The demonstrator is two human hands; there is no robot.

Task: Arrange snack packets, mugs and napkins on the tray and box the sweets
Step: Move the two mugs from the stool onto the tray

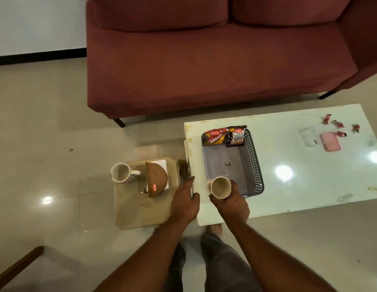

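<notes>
My right hand (231, 202) grips a white mug (219, 187) at the near end of the grey perforated tray (251, 163). Two snack packets, a red one (215, 137) and a salted-peanuts one (236, 137), lie at the tray's far end. My left hand (184, 199) hovers beside it, fingers apart, holding nothing. A second white mug (121, 172) stands on a low glass side table (141, 209), next to white napkins (161, 164) under a brown semicircular holder (157, 179). Several red-wrapped sweets (339, 125) lie far right by a pink box (329, 141) and its clear lid (308, 137).
The tray sits on a white glossy coffee table (299, 186). A maroon sofa (204, 60) stands behind it. My legs and bare feet (214, 228) are on the tiled floor below. A wooden furniture edge (17, 266) shows at bottom left.
</notes>
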